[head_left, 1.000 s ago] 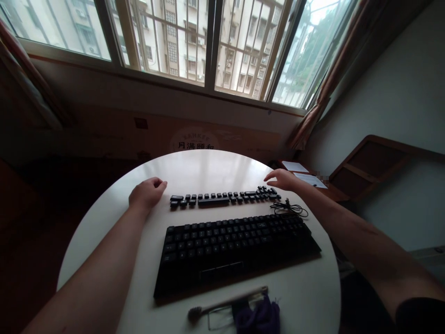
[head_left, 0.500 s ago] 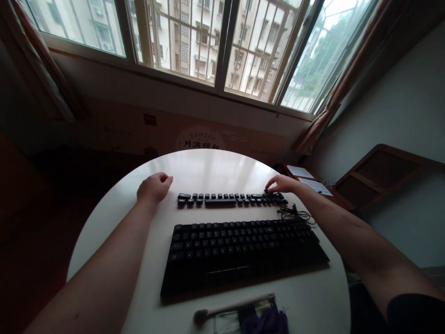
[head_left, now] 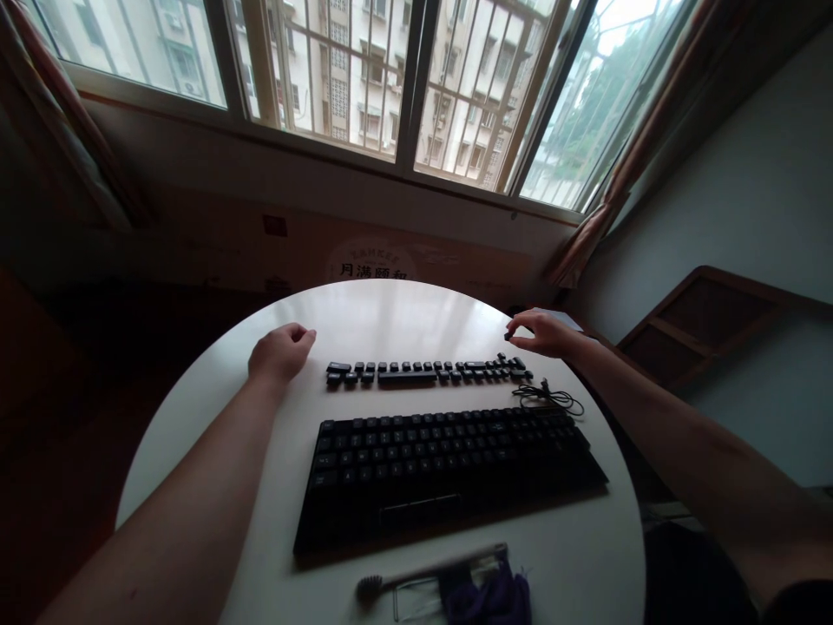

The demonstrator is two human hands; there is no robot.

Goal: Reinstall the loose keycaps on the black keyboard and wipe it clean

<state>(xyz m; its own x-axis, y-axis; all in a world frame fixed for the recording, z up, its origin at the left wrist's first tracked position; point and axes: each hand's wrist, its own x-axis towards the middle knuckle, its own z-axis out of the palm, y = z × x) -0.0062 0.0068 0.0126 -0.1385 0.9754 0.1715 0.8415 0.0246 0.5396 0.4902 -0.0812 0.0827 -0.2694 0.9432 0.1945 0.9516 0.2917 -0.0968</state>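
Between thumb and fingers my right hand (head_left: 539, 335) pinches a small black keycap (head_left: 508, 336), held just above the right end of the laid-out keycaps. Those loose black keycaps (head_left: 407, 377) lie in two rows, among them a long spacebar. My left hand (head_left: 281, 351) rests on the table left of the rows, its fingers curled closed; what they hold, if anything, is hidden. Nearer to me is a black keyboard (head_left: 416, 451) whose lower rows are bare of keycaps. Its coiled cable (head_left: 550, 398) lies at its upper right corner.
All this is on a round white table (head_left: 195, 451). At the front edge lie a brush (head_left: 370, 587) with dark bristles, a purple cloth (head_left: 491, 599) and a clear packet (head_left: 418, 600). Beyond the table are a barred window and papers (head_left: 560, 319) at the right.
My right hand has lifted away from the keycap rows, up and slightly right, with a keycap in its fingers. My left hand stays by the rows; the whole view has shifted slightly.
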